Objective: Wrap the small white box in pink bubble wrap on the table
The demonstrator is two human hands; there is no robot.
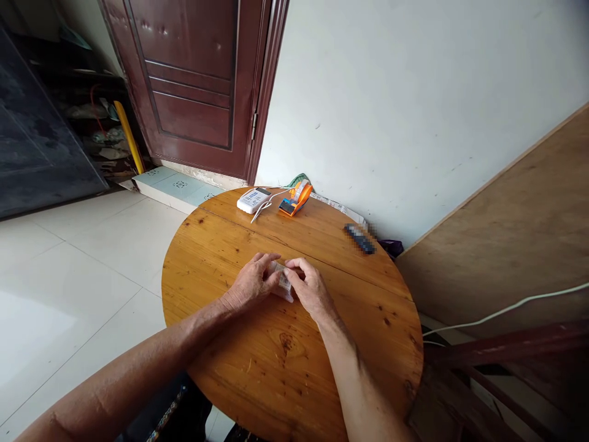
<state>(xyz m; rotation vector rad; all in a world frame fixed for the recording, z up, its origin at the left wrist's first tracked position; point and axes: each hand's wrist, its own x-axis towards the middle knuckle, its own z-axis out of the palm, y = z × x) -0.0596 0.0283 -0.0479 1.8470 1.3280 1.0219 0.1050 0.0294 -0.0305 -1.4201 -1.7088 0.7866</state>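
Note:
A small, pale, clear-looking packet (283, 287) lies on the round wooden table (285, 380), between my two hands. My left hand (254, 279) has its curled fingers and thumb on the packet's left side. From the right, my right hand (309, 285) pinches the packet's upper right edge between thumb and fingers. Part of the packet is hidden under the fingers, and what is inside it is too small to make out.
Near the table's far edge are a white box-like device (253, 200) with a white cable and an orange tape dispenser (297, 197). A blurred dark object (359, 239) lies at the right. A white wall (391, 110) stands behind.

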